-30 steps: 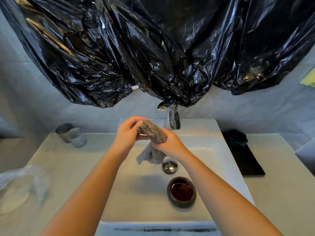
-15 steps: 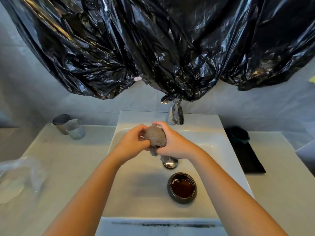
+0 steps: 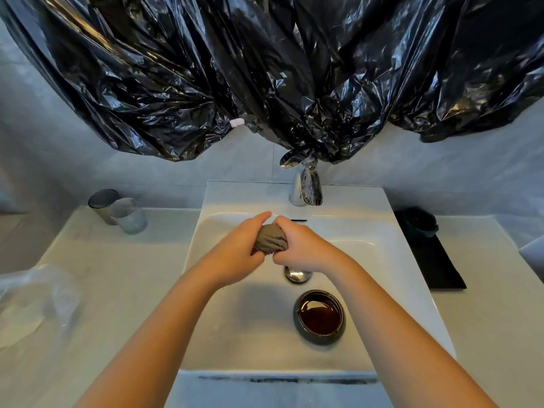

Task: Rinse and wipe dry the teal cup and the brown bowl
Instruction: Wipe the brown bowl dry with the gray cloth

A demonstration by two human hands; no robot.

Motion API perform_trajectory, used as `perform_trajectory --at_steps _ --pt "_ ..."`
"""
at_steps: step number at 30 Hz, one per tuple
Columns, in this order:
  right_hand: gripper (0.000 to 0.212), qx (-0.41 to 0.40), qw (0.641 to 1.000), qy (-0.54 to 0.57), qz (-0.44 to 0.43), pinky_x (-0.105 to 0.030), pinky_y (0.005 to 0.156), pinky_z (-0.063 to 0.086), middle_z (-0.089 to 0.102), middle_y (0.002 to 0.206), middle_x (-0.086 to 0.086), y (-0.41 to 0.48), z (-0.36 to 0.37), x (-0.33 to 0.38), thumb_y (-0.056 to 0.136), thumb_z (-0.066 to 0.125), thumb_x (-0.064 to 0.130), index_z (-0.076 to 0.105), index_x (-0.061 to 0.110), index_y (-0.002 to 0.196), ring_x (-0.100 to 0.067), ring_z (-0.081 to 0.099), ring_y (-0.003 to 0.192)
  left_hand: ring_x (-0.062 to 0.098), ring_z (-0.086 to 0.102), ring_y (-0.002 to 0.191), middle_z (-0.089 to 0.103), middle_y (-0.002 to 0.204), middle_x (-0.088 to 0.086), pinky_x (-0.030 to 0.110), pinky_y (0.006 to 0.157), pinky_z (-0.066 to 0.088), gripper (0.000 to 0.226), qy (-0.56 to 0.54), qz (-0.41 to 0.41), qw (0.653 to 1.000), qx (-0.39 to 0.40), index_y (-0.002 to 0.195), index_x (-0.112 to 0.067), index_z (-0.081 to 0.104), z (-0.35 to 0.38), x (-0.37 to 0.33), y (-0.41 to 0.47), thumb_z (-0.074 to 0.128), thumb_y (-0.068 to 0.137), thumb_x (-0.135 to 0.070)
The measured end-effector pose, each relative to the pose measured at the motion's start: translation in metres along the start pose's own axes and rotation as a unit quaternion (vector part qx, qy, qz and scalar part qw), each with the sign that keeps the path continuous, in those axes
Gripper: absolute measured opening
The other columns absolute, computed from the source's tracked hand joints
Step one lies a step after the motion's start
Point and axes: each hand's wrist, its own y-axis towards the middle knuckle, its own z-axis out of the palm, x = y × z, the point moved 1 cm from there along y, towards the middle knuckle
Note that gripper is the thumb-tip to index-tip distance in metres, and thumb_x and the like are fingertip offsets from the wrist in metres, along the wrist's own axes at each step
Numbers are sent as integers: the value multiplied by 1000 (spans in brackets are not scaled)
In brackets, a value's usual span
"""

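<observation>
Left hand (image 3: 235, 256) and right hand (image 3: 301, 248), fingers curled, both grip one balled grey cloth (image 3: 270, 240) above the sink (image 3: 223, 334). Brown bowl (image 3: 319, 317) upright inside it (near end, right of centre), apart from hands. Teal cup (image 3: 420, 222) on black mat (image 3: 438, 266), table (image 3: 485, 319) right of sink.
</observation>
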Motion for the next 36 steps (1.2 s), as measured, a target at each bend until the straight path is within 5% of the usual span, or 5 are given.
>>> perform_trajectory --at_steps 10,15,18,25,36 --pt "31 33 852 512 105 -54 93 54 66 112 -13 3 38 -16 96 47 7 58 22 122 -28 66 102 30 59 106 57 121 28 44 86 50 37 -517 -199 829 -81 127 -1 44 48 15 20 40 91 -9" --pt "28 115 881 441 130 -23 52 31 51 70 -5 6 32 -31 89 59 -8 56 18 97 -13 44 58 18 42 131 45 144 12 31 109 32 55 -358 -99 920 129 144 -15 35 35 30 10 36 89 -16" --pt "17 191 847 457 191 -13 39 26 49 65 0 15 30 -42 92 56 -4 50 13 92 -5 37 49 17 36 138 26 156 1 27 108 34 84 -14 -7 998 66 152 -31 -2 29 44 8 44 90 2" --pt "8 358 785 458 214 -9 33 27 51 66 1 33 25 -42 90 53 11 48 12 97 -1 34 41 23 64 71 65 103 7 34 57 56 75 355 249 901 -20 142 -15 27 26 47 35 71 83 -26" --pt "20 139 967 -168 135 -29 68 43 65 92 -8 36 53 -34 86 62 24 64 13 103 -21 56 77 26 65 85 67 97 6 32 68 47 21 440 -34 882 166 110 -11 59 57 40 51 56 90 -18"
